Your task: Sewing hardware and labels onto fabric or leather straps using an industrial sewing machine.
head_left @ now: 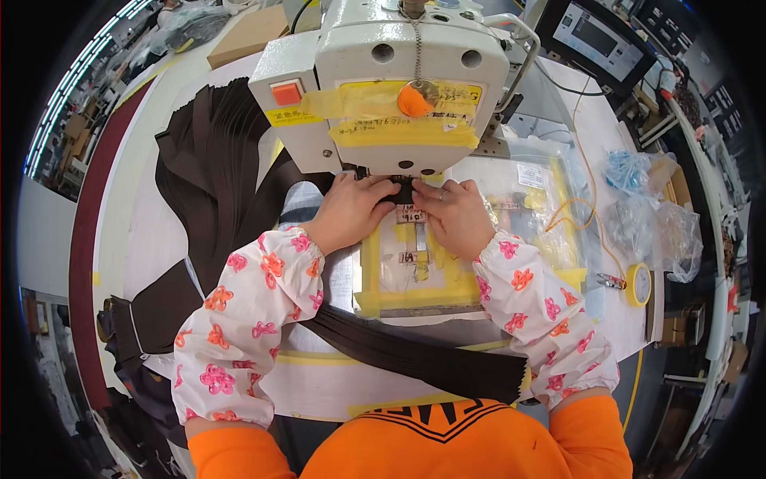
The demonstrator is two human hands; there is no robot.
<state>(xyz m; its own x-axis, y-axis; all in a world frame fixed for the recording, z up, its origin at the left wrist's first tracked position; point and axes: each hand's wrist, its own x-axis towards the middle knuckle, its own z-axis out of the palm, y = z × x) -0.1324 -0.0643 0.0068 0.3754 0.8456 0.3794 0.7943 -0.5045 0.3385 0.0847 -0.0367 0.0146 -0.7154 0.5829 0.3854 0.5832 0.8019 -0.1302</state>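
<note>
A white sewing machine (pixel 407 56) with taped yellow labels fills the upper middle. At its needle area, my left hand (pixel 351 206) has its curled fingers on a small dark fabric piece (pixel 405 193), and my right hand (pixel 452 214) pinches and presses the same piece from the other side. Beneath both hands lies a clear template board (pixel 387 287) with yellow tape. A dark brown pile of long strips (pixel 199 168) lies to the left, with one band running toward the machine. More dark strips (pixel 423 359) lie across the table below my wrists.
A monitor (pixel 598 48) stands at the upper right. On the right are crumpled plastic bags (pixel 662 239), a yellow tape roll (pixel 637 284), a small cutter (pixel 608 279) and an orange cord. A cardboard piece (pixel 247 36) sits at the back left. The white table's curved edge (pixel 642 327) borders the aisle.
</note>
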